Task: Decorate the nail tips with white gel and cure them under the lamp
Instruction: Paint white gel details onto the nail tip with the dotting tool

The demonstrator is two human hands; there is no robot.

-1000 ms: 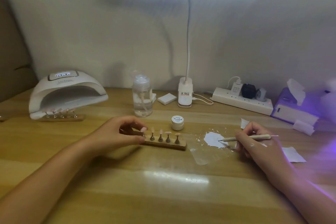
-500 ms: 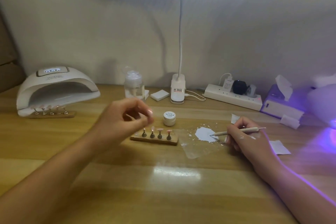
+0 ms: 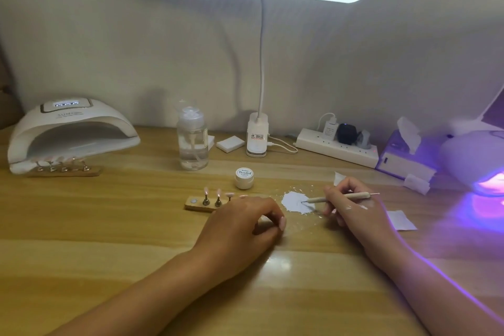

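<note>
My left hand (image 3: 242,222) rests on the wooden table with its fingers curled, pinching a small nail tip that is mostly hidden. Just behind it lies a wooden holder (image 3: 195,206) with pink nail tips (image 3: 218,194) on metal pegs; its leftmost slot is bare. My right hand (image 3: 351,209) grips a dotting tool (image 3: 338,197), its point in the white gel patch (image 3: 296,203) on a clear film. A small white gel jar (image 3: 244,178) stands behind. The white curing lamp (image 3: 68,133) sits far left, with a second holder of nail tips (image 3: 64,169) at its mouth.
A clear pump bottle (image 3: 192,142), a desk lamp base (image 3: 257,139) and a white block (image 3: 230,144) stand at the back. A power strip (image 3: 336,148) and tissue box (image 3: 403,161) are at back right. A purple-glowing lamp (image 3: 488,172) sits far right; paper scraps (image 3: 401,219) lie beside my right hand.
My left hand pulled one nail tip off the holder, lifted it, then came down to the table right of the holder. My right hand stayed at the gel patch with the tool.
</note>
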